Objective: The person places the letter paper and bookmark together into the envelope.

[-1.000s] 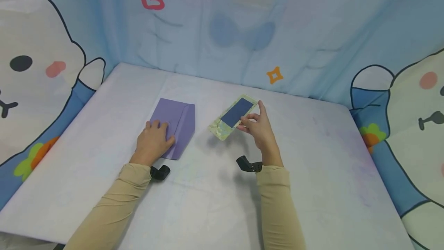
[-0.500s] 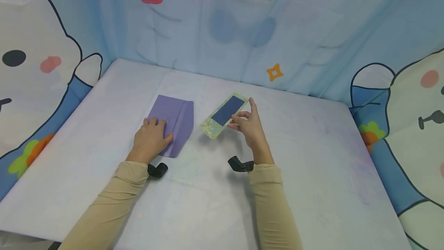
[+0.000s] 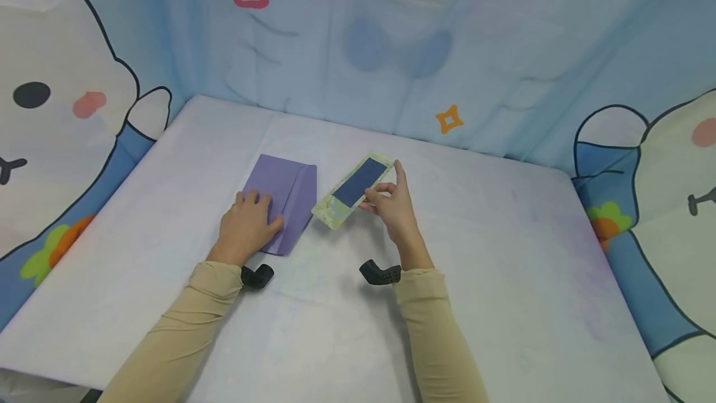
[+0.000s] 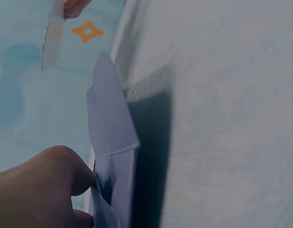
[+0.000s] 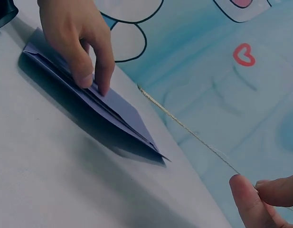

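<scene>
A purple envelope [image 3: 279, 173] lies on the table, its flap unfolded toward the right. My left hand [image 3: 246, 226] rests over it, thumb and fingers pinching the front panel near the opening. In the left wrist view the thumb [image 4: 72, 166] sits at the panel's edge, and a gap shows inside the envelope [image 4: 113, 118]. To the right, my right hand [image 3: 394, 204] pinches a pale green patterned card [image 3: 331, 211] with a dark blue rectangle by its right edge. The card is tilted above the table, its lower left corner near the flap. Edge-on, the card [image 5: 193, 135] looks thin in the right wrist view.
A white cloth covers the table [image 3: 503, 266]. Behind it hangs a light blue curtain [image 3: 313, 48] with cartoon prints, which also runs along both sides. Each wrist wears a black camera mount [image 3: 380, 273].
My right hand has carried the card leftward and slightly closer to the envelope. The left hand stays on the envelope in about the same place.
</scene>
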Action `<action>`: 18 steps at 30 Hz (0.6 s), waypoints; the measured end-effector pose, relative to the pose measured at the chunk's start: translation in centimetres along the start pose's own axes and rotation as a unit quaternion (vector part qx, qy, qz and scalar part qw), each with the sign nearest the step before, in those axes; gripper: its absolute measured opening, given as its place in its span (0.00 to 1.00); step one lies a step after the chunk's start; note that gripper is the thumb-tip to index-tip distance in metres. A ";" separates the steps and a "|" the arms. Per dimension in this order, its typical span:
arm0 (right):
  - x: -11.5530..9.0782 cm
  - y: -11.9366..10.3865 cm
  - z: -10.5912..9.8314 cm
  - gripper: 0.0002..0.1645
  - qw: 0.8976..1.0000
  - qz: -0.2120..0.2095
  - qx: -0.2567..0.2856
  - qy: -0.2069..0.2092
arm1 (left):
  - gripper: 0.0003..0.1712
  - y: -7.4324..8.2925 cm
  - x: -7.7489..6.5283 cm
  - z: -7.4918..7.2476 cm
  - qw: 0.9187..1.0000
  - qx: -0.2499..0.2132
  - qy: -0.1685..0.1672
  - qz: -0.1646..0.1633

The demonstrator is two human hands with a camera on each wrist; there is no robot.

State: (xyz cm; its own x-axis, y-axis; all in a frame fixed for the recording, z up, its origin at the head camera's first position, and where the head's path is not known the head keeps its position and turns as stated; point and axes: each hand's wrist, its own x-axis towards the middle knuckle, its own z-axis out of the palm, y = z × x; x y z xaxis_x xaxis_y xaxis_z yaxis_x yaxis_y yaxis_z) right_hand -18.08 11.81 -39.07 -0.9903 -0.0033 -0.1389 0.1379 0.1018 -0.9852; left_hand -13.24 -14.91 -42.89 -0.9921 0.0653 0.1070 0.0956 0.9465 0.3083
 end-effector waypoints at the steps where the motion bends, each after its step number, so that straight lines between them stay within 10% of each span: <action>1: 0.0 0.0 0.1 0.57 1.000 -0.001 0.001 0.000 | 0.31 0.0 0.0 0.0 1.000 0.000 0.002 0.000; 18: -0.4 0.5 3.0 0.58 0.999 0.000 -0.030 -0.022 | 0.30 0.1 0.1 -0.3 1.000 0.004 -0.004 -0.002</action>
State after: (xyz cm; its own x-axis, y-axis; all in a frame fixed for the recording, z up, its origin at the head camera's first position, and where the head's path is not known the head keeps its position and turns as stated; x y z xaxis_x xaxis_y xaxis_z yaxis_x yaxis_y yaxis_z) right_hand -17.53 8.88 -39.77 -0.9885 -0.0470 -0.1437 0.1344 0.1619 -0.9776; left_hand -13.26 -14.92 -42.60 -0.9932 0.0631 0.0980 0.0900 0.9493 0.3012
